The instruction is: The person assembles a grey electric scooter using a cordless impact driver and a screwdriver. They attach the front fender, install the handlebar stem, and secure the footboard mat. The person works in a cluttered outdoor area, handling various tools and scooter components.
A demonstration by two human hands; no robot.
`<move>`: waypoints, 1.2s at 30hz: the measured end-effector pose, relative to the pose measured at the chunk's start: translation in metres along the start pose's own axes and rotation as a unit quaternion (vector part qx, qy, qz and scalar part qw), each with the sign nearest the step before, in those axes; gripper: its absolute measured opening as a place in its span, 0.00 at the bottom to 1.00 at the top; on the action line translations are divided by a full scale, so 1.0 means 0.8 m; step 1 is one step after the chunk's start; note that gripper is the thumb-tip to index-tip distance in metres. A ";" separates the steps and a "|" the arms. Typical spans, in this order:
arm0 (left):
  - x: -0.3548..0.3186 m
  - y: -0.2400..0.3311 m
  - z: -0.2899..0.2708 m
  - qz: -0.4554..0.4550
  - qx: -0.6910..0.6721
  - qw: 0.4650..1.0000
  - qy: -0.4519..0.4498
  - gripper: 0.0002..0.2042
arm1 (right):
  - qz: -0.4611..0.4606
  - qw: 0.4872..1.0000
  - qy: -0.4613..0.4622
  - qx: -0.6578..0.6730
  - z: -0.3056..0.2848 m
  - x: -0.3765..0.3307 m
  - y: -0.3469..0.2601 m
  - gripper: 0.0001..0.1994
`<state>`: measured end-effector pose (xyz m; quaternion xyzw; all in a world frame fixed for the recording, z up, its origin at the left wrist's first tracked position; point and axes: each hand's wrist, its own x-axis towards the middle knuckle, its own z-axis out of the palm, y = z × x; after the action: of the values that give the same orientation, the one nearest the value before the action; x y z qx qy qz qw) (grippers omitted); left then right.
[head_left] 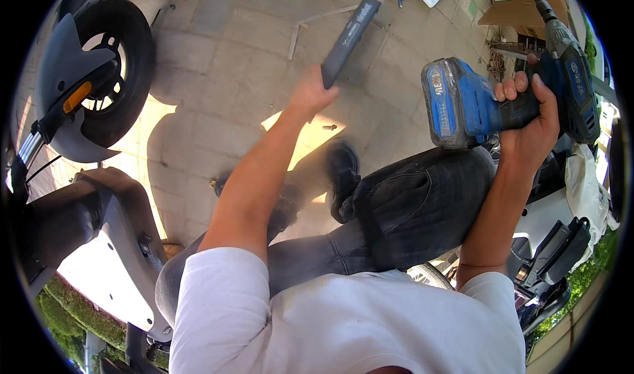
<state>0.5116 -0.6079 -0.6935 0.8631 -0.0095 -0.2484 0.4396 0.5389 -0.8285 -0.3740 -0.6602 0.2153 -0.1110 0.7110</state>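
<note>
At 12 o'clock, the left hand (314, 95) grips the lower end of a dark grey, flat, bar-shaped piece (348, 42) pointing toward 1 o'clock. Between 2 and 3 o'clock, the right hand (538, 120) is wrapped around the handle of a blue-and-black cordless drill (518, 112). A black rubber-tyred wheel (137, 73) stands at 10 o'clock.

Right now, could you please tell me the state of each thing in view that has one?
Left hand: closed on the dark grey bar.
Dark grey bar: held at its near end, far end pointing away and rightward.
Right hand: closed around the blue power tool.
Blue power tool: held, battery attached; running or not, cannot tell.
Wheel: mounted, upright.
Cardboard box: seemingly open, one flap outward.
</note>
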 end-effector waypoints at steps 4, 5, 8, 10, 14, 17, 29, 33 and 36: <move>0.037 -0.027 -0.177 -0.035 -0.077 0.995 0.053 0.23 | 0.011 0.995 -0.062 0.081 -0.006 0.010 0.003 0.10; 0.036 -0.036 -0.192 -0.015 -0.037 0.997 0.069 0.24 | 0.013 0.994 -0.073 0.086 -0.005 0.006 -0.005 0.10; 0.014 -0.082 -0.200 -0.001 0.146 0.985 0.093 0.27 | 0.023 0.987 -0.120 0.106 -0.003 0.010 -0.003 0.10; -0.012 -0.104 -0.170 -0.044 0.249 0.961 0.116 0.29 | 0.023 0.988 -0.122 0.087 0.004 0.011 -0.001 0.10; -0.060 -0.062 -0.091 0.162 0.326 0.921 0.138 0.25 | 0.034 0.982 -0.160 0.095 0.013 0.009 -0.005 0.11; -0.072 -0.029 0.001 0.300 0.200 0.915 -0.178 0.16 | 0.046 0.986 -0.118 0.108 0.028 0.006 -0.003 0.12; -0.068 0.015 0.044 0.194 0.203 0.923 -0.262 0.10 | 0.087 0.979 -0.161 0.089 0.031 0.011 -0.022 0.20; -0.049 0.075 -0.044 0.148 0.096 0.978 -0.107 0.10 | 0.052 0.970 -0.226 0.067 0.077 -0.001 -0.033 0.22; -0.051 0.120 -0.223 0.110 0.043 0.992 -0.035 0.11 | -0.016 0.954 -0.296 0.051 0.126 -0.016 -0.015 0.23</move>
<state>0.5729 -0.5230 -0.5156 0.8656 -0.1301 -0.2282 0.4263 0.5748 -0.7341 -0.3566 -0.6296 -0.0211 0.0672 0.7737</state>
